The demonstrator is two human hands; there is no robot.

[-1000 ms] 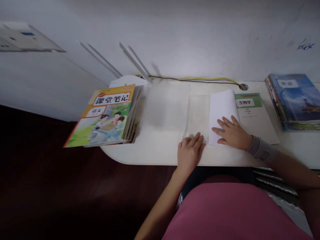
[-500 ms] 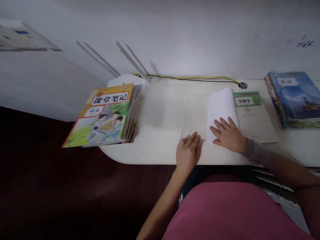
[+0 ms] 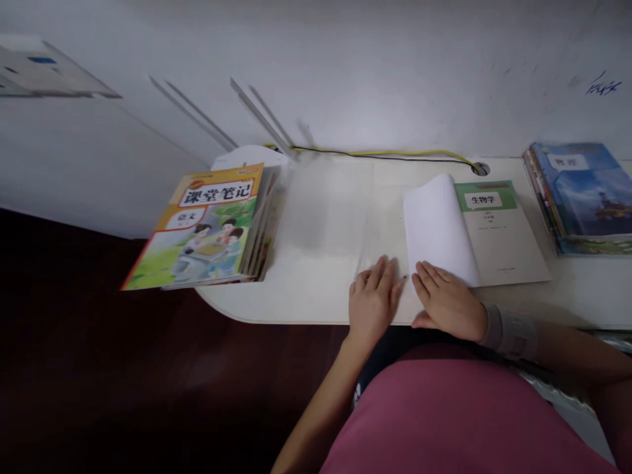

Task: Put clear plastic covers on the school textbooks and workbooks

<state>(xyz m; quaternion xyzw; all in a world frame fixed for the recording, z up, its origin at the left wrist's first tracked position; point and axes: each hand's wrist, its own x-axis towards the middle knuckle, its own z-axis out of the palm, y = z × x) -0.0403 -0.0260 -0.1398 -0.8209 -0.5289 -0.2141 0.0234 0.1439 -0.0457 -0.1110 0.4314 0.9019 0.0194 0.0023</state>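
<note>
A book with a green-and-grey page lies open on the desk, its white cover or leaf turned over to the left and slightly curled. My right hand rests flat on the lower edge of that white leaf, fingers stretched out and together. My left hand lies on the lower part of a clear plastic book cover, its fingers extended and holding nothing visible. The plastic spreads left of the book; its exact edges are hard to make out.
A stack of books with a yellow-and-green top cover stands at the left end of the white desk. Another stack, blue on top, sits at the right. Yellow and black cables run along the wall to a desk hole.
My right hand has slid down the white leaf toward me, and its fingers have come together. The leaf's left edge has shifted slightly left. My left hand's fingers have straightened a little.
</note>
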